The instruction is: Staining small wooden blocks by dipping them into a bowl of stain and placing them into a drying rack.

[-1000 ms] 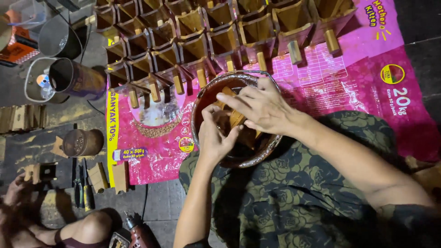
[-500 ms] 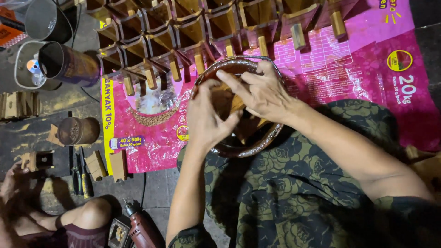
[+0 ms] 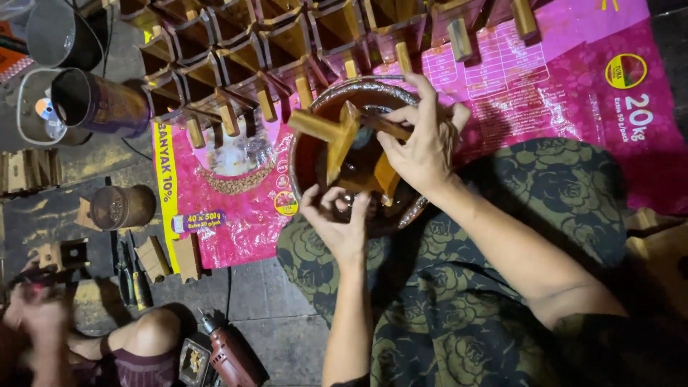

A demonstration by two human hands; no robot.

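Position: small brown wooden funnel-shaped piece with handle held over round dark bowl of brown liquid, bowl rested on lap above green floral fabric. Right hand pinched on piece at upper edge. Left hand cupped, fingers curled at bowl's near rim. Rows of matching wooden pieces laid on pink printed plastic sack. Red power drill seen on floor.
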